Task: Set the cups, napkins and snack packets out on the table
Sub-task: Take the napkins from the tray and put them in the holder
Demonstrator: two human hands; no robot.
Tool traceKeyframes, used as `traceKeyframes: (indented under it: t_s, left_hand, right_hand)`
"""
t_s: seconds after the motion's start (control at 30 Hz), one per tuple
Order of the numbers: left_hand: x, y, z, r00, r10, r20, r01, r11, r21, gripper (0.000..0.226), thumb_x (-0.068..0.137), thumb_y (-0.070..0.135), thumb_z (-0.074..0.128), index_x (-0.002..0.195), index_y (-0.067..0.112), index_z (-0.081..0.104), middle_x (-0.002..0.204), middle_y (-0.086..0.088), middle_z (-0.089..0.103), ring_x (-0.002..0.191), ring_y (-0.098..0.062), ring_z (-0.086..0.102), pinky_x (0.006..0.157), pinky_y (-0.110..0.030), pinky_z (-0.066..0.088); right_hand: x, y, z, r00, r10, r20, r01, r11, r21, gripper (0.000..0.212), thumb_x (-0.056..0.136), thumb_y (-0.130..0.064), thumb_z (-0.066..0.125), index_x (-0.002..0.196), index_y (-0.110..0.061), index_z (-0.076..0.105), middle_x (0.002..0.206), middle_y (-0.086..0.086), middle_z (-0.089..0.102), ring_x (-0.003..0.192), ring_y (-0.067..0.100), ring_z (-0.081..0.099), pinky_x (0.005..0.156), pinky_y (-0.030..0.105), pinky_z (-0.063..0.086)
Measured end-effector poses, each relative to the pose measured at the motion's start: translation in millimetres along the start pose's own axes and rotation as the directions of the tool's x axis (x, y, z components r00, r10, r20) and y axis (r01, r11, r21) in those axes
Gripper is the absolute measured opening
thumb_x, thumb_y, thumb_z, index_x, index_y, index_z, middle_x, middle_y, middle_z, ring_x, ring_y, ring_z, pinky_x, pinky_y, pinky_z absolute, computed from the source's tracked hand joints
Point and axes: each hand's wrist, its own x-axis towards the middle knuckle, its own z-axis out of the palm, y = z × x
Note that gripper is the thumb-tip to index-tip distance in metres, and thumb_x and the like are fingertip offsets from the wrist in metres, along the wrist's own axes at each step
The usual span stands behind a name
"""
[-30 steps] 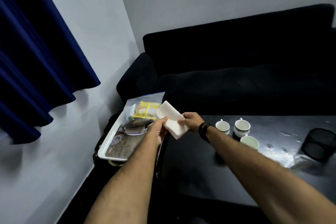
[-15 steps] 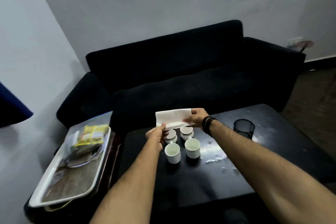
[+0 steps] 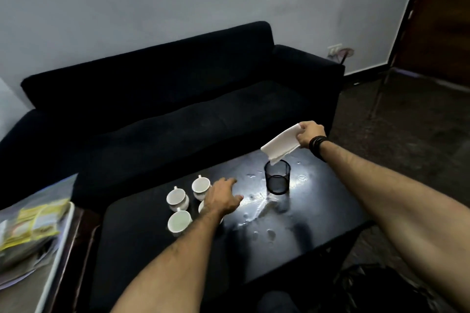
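Your left hand (image 3: 221, 199) hovers open and empty over the cups (image 3: 178, 199), probably to keep clear or steady them.
Farther out, your right hand (image 3: 310, 132) pinches the white napkins (image 3: 281, 144) by one end above the mesh holder (image 3: 277, 177) on the table (image 3: 142, 241), likely to drop them in; snack packets (image 3: 38, 221) wait on the tray (image 3: 54, 269).

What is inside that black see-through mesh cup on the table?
The black mesh cup looks empty. The right hand holds white folded napkins just above its rim. Its bottom is too dark to see.
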Motion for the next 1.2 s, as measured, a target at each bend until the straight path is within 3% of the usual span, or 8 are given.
traceKeyframes:
  t_s: [0.07,0.13,0.23,0.37,0.7,0.8,1.0,1.2]
  left_hand:
    - [7,7,10,1.000,0.013,0.022,-0.014,0.999,0.037,0.066,0.089,0.046,0.060,0.148,0.021,0.041,0.149,-0.005,0.045,0.138,-0.025,0.043,0.112,-0.037,0.036]
    - [13,10,17,0.999,0.012,0.046,-0.015,0.998,0.057,0.068,0.090,0.047,0.059,0.150,0.021,0.037,0.152,-0.005,0.042,0.140,-0.025,0.040,0.114,-0.037,0.035]
    - [20,11,27,0.998,0.006,0.068,-0.011,0.998,0.065,0.068,0.091,0.047,0.058,0.150,0.022,0.036,0.153,-0.005,0.040,0.140,-0.025,0.039,0.115,-0.037,0.034]
    - [27,9,37,0.996,0.001,0.086,-0.007,0.998,0.062,0.067,0.091,0.047,0.058,0.150,0.023,0.037,0.153,-0.005,0.040,0.141,-0.025,0.038,0.115,-0.037,0.032]
    - [30,-3,53,0.994,-0.026,0.109,0.016,0.996,0.088,0.067,0.091,0.047,0.056,0.151,0.025,0.035,0.156,-0.008,0.035,0.143,-0.027,0.036,0.117,-0.039,0.030]
    - [31,-5,52,0.994,-0.027,0.109,0.017,0.995,0.095,0.069,0.091,0.046,0.057,0.152,0.024,0.033,0.159,-0.010,0.031,0.146,-0.027,0.031,0.121,-0.039,0.027]
    - [26,-9,41,0.995,-0.022,0.093,0.013,0.995,0.094,0.071,0.091,0.046,0.058,0.153,0.023,0.032,0.159,-0.009,0.030,0.146,-0.025,0.030,0.120,-0.039,0.027]
    - [4,-21,-1,1.000,-0.026,-0.011,0.027,0.995,0.091,0.070,0.090,0.048,0.060,0.149,0.018,0.038,0.153,-0.008,0.038,0.144,-0.025,0.033,0.117,-0.037,0.030]
  right_hand:
    - [3,10,-3,1.000,-0.008,-0.016,0.008,0.999,-0.041,0.019,0.078,0.003,0.055,0.081,-0.014,0.064,0.098,0.020,0.067,0.095,0.033,0.067,0.079,0.032,0.055]
    - [5,16,0,1.000,-0.023,-0.012,0.022,0.996,-0.082,0.021,0.079,0.004,0.053,0.077,-0.016,0.058,0.094,0.017,0.064,0.091,0.030,0.064,0.072,0.026,0.046]
    - [9,23,11,0.998,-0.060,0.013,0.061,0.983,-0.173,0.019,0.082,0.002,0.052,0.090,-0.012,0.064,0.102,0.019,0.063,0.098,0.034,0.064,0.073,0.029,0.046]
    - [16,27,29,0.987,-0.134,0.086,0.154,0.942,-0.297,0.032,0.084,0.001,0.050,0.110,-0.011,0.065,0.115,0.018,0.064,0.109,0.037,0.062,0.084,0.035,0.051]
    - [21,34,81,0.938,-0.158,0.308,0.289,0.847,-0.446,0.037,0.086,-0.005,0.049,0.121,-0.013,0.055,0.124,0.016,0.061,0.112,0.036,0.060,0.087,0.041,0.051]
    - [18,35,90,0.943,-0.168,0.288,0.295,0.823,-0.486,0.039,0.086,-0.006,0.050,0.124,-0.011,0.046,0.125,0.016,0.055,0.116,0.036,0.054,0.089,0.045,0.048]
    - [4,20,96,0.955,-0.278,0.108,0.292,0.794,-0.533,0.060,0.086,-0.018,0.054,0.141,-0.010,0.030,0.131,0.013,0.043,0.121,0.034,0.042,0.098,0.048,0.039]
    - [-29,-29,101,0.905,-0.370,0.208,0.422,0.726,-0.543,0.073,0.072,-0.020,0.069,0.136,-0.012,0.035,0.133,0.010,0.041,0.122,0.033,0.040,0.100,0.047,0.039]
